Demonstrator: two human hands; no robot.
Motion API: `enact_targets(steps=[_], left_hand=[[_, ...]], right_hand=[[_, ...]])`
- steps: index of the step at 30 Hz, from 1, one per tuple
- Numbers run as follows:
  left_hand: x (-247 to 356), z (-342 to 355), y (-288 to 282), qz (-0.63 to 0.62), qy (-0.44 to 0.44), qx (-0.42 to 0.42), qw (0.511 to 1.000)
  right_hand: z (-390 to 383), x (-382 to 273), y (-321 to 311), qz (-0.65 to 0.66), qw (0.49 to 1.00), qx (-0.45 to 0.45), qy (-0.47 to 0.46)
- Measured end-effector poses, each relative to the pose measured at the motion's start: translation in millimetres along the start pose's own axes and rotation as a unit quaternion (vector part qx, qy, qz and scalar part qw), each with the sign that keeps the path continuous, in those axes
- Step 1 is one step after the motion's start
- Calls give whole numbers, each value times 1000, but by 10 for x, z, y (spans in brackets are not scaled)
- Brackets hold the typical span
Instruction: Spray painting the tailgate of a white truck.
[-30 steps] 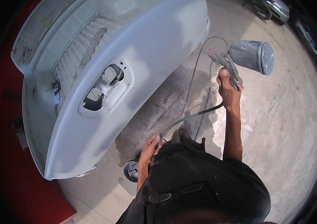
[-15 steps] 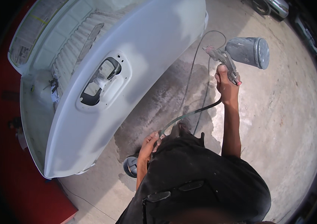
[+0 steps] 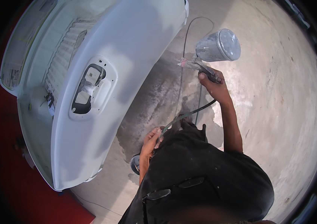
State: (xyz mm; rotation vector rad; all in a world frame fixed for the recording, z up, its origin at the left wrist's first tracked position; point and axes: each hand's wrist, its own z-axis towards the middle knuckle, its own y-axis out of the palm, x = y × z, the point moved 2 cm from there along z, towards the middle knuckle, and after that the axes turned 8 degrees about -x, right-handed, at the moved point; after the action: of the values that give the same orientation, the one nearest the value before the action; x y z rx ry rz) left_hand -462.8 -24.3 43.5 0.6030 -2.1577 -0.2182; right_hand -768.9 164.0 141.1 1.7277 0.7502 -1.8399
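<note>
My right hand is closed around the grip of a spray gun with a grey metal cup on it. The gun's pinkish nozzle points left, toward the pale tailgate of a pickup, and stands apart from it. A dark hose runs from below the right hand to my left hand, whose fingers are wrapped round it near my waist. In the tailgate is a recessed handle opening with dark inner parts.
Behind the tailgate lies the ribbed truck bed. A red surface borders it on the left. More hose trails over the concrete floor. A grey round container stands beside my left forearm.
My right hand has turned the spray gun so its nozzle points left, and moved it slightly left toward the tailgate. My left hand keeps its hold on the hose. The view has shifted a little.
</note>
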Motion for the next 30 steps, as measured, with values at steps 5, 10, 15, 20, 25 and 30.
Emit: enact_targets(steps=[5,10,15,20,25,30], left_hand=[[-62,9,-29,-9,-1,25,1000],[2,-6,-24,-13,-3,57,998],[7,30,19,-9,-10,52,999],[-61,59,132,5,-9,18,1000],[-119,49,73,-2,-21,70,997],[-100,-26,-85,-6,3,115,993]], right_hand=[[35,230,-129,54,981,183,40],[29,298,-178,102,972,208,49],[-20,615,-5,67,991,73,86],[-25,821,16,23,995,-15,92],[38,1005,-88,107,962,235,82],[7,1091,-58,97,945,295,103]])
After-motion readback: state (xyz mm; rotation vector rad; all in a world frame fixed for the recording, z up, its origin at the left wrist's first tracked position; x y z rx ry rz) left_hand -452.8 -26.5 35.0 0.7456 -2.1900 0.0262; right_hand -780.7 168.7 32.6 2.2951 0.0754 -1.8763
